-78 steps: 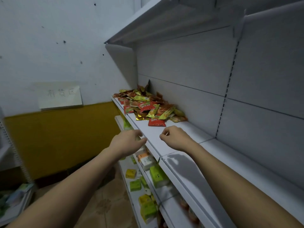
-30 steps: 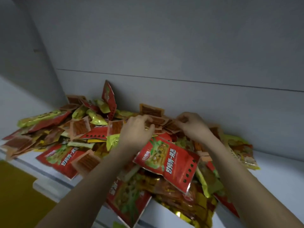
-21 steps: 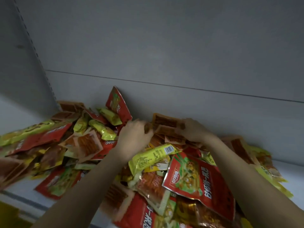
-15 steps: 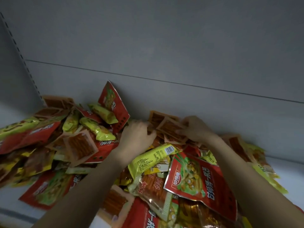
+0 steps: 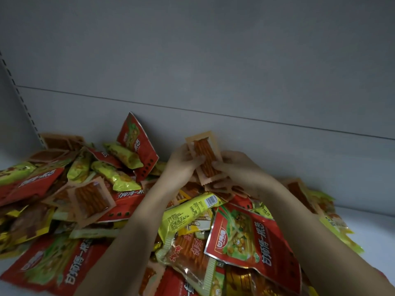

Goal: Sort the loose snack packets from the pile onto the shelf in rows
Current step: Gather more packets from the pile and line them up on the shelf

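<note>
Both hands are up at the back of the heap, and between them stands a small pale-orange clear-window sachet of reddish sticks [image 5: 204, 157], lifted clear of the rest and held upright against the grey back panel [image 5: 213, 71]. The left hand [image 5: 181, 162] pinches its left edge with curled fingers, the right hand [image 5: 233, 165] curls round its right edge and lower corner, and there seem to be more of the same sachets stacked behind or under it, though the count cannot be made out. Below the wrists, the heap of loose snack packets [image 5: 132, 210] looks barely touched: just under the right forearm lies a large red foil packet with a green picture panel [image 5: 252, 238], just under the left forearm a long yellow-green wrapper with a barcode [image 5: 192, 210], and out beyond the left hand another orange windowed sachet [image 5: 89, 197] lies flat among lime-green pillow packs [image 5: 121, 157]. A second red packet [image 5: 136, 146] leans against the panel, left of the left hand. No row shows anywhere in view. A bare strip of white shelf [image 5: 372, 227] opens beyond the right arm, and that looks like the likeliest ground for the first row. So the reading is early days: one kind is being gathered in hand, nothing has been laid out yet, and nearly the whole pile is left to sort.
</note>
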Available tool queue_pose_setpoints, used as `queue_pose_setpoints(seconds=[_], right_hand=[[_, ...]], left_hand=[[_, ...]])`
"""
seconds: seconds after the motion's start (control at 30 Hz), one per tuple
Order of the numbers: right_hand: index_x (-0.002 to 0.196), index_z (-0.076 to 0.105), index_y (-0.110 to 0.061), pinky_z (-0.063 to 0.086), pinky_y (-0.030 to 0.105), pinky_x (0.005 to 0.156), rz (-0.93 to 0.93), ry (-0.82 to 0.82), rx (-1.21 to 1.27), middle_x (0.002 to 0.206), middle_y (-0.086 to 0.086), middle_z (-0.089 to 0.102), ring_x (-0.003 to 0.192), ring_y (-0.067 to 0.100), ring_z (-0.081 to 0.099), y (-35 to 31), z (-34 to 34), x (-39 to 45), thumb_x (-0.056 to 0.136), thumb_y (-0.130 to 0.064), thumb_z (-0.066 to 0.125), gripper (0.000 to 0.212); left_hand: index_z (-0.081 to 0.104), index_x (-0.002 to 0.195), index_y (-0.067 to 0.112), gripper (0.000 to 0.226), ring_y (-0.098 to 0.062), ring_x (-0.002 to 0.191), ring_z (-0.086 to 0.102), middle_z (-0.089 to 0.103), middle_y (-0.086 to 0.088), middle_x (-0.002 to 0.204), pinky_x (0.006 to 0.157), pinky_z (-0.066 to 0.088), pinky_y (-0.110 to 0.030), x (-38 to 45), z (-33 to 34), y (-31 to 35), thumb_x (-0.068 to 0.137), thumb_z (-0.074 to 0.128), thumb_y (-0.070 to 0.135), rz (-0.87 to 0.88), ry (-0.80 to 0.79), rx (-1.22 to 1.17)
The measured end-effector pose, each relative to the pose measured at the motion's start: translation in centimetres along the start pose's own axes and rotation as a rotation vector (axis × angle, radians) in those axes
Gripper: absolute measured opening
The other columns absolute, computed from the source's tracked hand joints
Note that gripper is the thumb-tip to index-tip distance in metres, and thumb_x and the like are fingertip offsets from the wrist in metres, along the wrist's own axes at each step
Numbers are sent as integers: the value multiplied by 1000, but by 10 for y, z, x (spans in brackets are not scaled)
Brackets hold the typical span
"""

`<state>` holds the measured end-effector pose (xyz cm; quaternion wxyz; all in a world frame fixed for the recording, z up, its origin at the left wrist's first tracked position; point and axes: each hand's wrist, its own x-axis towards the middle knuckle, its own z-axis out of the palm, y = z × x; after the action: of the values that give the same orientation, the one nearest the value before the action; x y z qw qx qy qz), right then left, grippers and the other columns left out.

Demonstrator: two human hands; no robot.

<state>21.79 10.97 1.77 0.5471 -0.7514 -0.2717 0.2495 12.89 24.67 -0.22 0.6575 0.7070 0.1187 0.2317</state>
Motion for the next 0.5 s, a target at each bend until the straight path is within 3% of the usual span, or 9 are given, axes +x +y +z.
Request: queue_pose_setpoints(seconds=[0.1, 0.2, 0.3, 0.43, 0.5], right_hand=[[96, 68, -12, 61, 38, 65, -36, 147, -275, 82, 9, 72, 68, 21, 71, 9, -9, 9, 98, -20, 59, 12], [90, 68, -18, 58, 45, 80, 4, 235, -470, 88, 5, 72, 80, 25, 70, 25, -18, 19, 93, -27, 65, 10], [101, 66, -14, 53, 36, 83, 59, 242, -592, 98, 3, 68, 93, 25, 66, 37, -8, 23, 91, -37, 68, 25], [104, 59, -10, 46, 32, 74, 106, 238, -745, 93, 0, 59, 86, 19, 57, 35, 7, 25, 87, -46, 70, 41], [99, 62, -9, 47, 32, 72, 146, 205, -770, 90, -1, 64, 84, 18, 60, 36, 5, 27, 85, -48, 72, 43]], left_hand=[[65, 109, 8, 13, -27, 96, 73, 74, -12, 104, 79, 60, -43, 8, -18, -13, 97, 59, 8, 43, 75, -17], [67, 106, 10, 13, -29, 101, 71, 73, -12, 104, 94, 55, -48, 9, -28, -32, 97, 57, 11, -2, 108, -34], [66, 111, 14, 16, -20, 101, 70, 73, -5, 106, 93, 55, -38, 11, -27, -45, 101, 54, 11, -21, 45, 92], [65, 109, 20, 17, -7, 93, 71, 73, 0, 105, 77, 54, -18, 9, -26, -49, 102, 53, 10, -20, 11, 77], [65, 106, 23, 18, -4, 93, 71, 74, 2, 104, 78, 54, -16, 9, -26, -51, 102, 54, 10, -36, 16, 54]])
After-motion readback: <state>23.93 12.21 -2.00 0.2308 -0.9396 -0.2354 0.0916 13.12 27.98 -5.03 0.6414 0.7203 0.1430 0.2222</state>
